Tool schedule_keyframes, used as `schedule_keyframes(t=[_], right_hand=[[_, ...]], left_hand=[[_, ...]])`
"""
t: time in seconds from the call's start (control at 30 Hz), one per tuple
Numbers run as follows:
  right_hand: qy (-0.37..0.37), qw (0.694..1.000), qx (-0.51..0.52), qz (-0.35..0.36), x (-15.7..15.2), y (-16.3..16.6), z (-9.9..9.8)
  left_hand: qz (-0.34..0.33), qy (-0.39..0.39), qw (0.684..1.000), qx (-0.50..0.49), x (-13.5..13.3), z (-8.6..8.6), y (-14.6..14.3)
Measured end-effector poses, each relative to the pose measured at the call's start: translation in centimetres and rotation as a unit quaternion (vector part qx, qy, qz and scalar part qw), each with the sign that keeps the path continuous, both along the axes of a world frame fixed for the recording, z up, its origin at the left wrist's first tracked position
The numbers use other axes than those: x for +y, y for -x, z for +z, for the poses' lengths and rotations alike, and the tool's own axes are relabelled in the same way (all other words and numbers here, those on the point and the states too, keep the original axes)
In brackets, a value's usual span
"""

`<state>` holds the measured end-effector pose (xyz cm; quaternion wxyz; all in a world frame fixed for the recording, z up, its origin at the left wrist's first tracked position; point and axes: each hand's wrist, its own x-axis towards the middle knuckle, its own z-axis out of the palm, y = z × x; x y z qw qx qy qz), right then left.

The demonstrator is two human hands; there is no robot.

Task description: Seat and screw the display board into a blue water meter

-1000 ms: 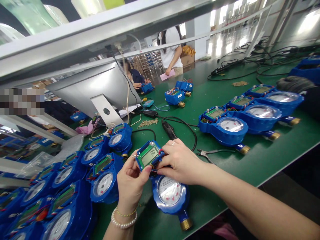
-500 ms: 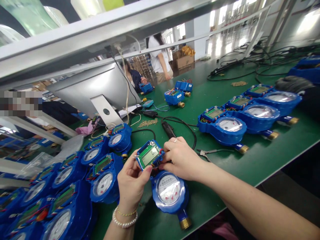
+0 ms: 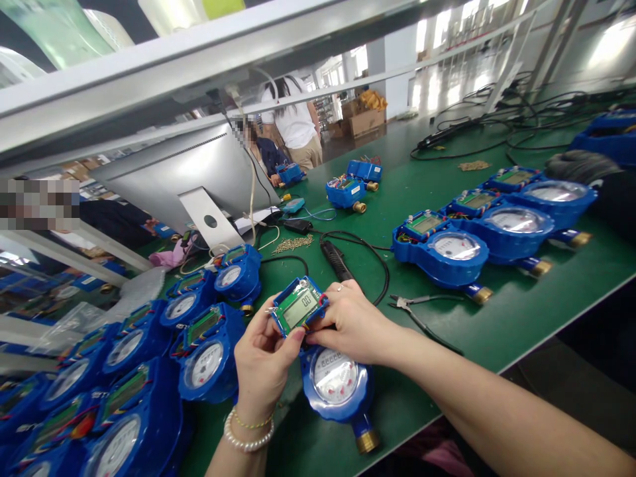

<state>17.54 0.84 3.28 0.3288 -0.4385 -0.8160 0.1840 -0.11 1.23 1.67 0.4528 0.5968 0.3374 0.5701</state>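
My left hand is closed on the display unit of a blue water meter, its thumb along the lower edge. The unit's green circuit board and lit LCD screen face up, tilted. Pressed against its right side is my right hand, fingers curled; the fingertips and whatever they pinch are hidden behind the housing. Just below lies the water meter's round dial body, its brass pipe end pointing toward me. A black electric screwdriver lies beyond my right hand. Cutting pliers rest open to its right.
Several blue water meters crowd the left side; more line the right. A pile of small screws lies near the monitor. Cables cover the far right. A shelf crosses overhead. Co-workers are beyond the table.
My right hand has shifted slightly left and down along the unit's side. The screen's digits now show more clearly. The pliers' handles are more visible. A standing co-worker has moved left.
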Motion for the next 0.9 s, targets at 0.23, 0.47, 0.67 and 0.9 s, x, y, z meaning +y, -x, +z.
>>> schedule_keyframes(t=[0.23, 0.47, 0.67, 0.9], right_hand=[[0.051, 0.998, 0.031, 0.036, -0.5, -1.3, 0.0], [0.079, 0.996, 0.044, 0.007, -0.3, -0.5, 0.2], [0.073, 0.994, 0.061, -0.049, -0.2, 0.4, 0.1], [0.021, 0.993, 0.113, -0.026, -1.2, -3.9, 1.4]], left_hand=[[-0.008, 0.000, 1.000, -0.015, 0.1, -0.1, 0.0], [-0.015, 0.002, 1.000, -0.016, 0.0, -0.1, 0.1], [-0.007, 0.021, 1.000, -0.007, -0.1, 0.0, 0.1], [-0.021, 0.075, 0.997, 0.028, -0.3, 0.5, 0.3]])
